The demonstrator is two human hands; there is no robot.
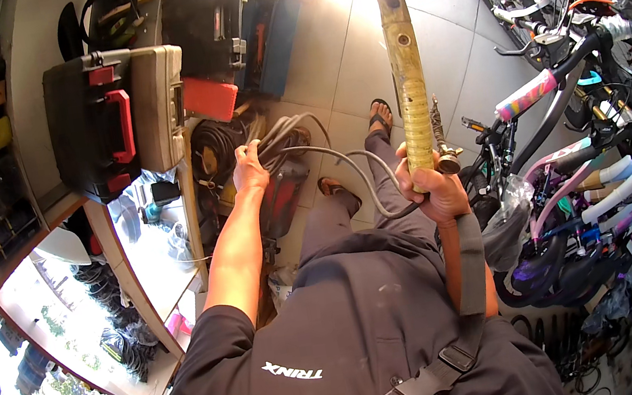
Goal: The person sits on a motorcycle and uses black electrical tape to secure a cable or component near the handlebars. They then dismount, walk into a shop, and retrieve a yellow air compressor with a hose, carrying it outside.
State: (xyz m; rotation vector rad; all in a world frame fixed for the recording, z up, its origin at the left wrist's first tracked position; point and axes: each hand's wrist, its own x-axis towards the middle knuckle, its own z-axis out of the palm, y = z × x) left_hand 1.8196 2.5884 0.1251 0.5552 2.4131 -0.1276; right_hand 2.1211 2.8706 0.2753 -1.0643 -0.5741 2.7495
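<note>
My left hand point(250, 170) is closed round bunched loops of grey cable point(289, 138), beside the shelves on the left. From there one length sags across in front of my legs to my right hand point(440, 189). That hand grips a long, worn yellow tool point(406, 69) by its ribbed handle, roughly upright; it looks like a welding electrode holder. Right beside the handle is a slim metal piece with a brass-coloured fitting point(449, 159); whether my fingers also hold it I cannot tell. A dark strap point(470, 264) with a buckle hangs over my right forearm.
Bicycles and handlebars point(559, 71) crowd the right side, with a plastic bag point(513, 229) near my right arm. On the left are a black and red tool case point(94, 124), a larger black case point(205, 30) and a red box point(209, 97). Tiled floor point(340, 55) lies ahead.
</note>
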